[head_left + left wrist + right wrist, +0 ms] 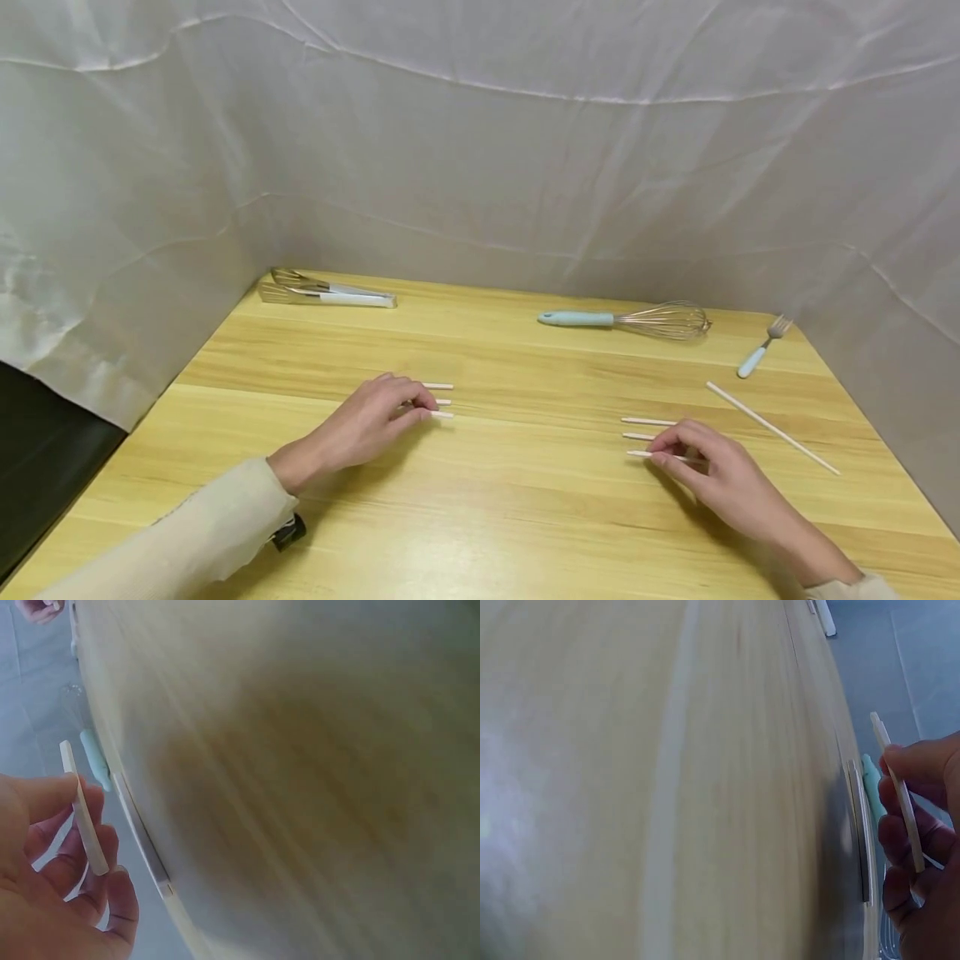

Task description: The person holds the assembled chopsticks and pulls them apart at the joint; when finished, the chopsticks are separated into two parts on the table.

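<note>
Pale blue covers the handle of the whisk (576, 318), which lies at the back of the wood table (487, 517), near a grey cloth (480, 167). In front of the whisk and to its left, the left hand (367, 423) pinches a white stick (444, 415) between thumb and fingers. Two sticks (439, 386) sit just past it, a bit closer to the whisk. In front of the whisk's wires, the right hand (727, 475) pinches a second stick (638, 453), with another pair (645, 422) on the whisk side. One long stick (772, 427) lies slanted, in front and right of the whisk. Right of the whisk is a fork (752, 362); well left of it are tongs (352, 299).
</note>
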Demonstrator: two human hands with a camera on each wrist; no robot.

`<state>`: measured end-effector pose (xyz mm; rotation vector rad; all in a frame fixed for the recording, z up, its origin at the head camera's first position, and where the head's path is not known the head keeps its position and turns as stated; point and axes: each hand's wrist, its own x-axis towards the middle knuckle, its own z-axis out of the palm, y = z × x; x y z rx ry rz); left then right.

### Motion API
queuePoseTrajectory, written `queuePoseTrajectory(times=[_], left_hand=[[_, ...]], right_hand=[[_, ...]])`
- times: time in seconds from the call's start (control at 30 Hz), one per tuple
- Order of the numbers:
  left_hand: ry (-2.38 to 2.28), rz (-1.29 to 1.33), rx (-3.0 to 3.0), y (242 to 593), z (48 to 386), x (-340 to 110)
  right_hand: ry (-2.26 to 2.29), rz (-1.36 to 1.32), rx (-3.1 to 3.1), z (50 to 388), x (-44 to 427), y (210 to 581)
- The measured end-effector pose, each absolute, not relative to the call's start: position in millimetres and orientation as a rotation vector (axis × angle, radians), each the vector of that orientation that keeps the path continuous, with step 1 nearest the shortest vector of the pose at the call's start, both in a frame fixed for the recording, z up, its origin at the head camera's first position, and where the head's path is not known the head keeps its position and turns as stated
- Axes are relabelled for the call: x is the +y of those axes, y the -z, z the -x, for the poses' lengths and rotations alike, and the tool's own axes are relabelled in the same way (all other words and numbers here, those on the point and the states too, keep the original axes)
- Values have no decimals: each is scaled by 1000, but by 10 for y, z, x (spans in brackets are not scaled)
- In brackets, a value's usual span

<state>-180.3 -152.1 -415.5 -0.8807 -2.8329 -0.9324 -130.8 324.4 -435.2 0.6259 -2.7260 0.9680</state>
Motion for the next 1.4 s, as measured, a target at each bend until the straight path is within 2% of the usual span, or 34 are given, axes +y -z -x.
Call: queuePoseTrajectory(times=[0.5, 1.4], left_hand=[[704, 847, -2903, 4204, 1814, -1548], [655, 901, -2900, 4225, 1838, -1545]], right_hand=[[-918, -599, -2770, 1300, 3214, 4372], [-825, -596, -2739, 1364, 3253, 4428]])
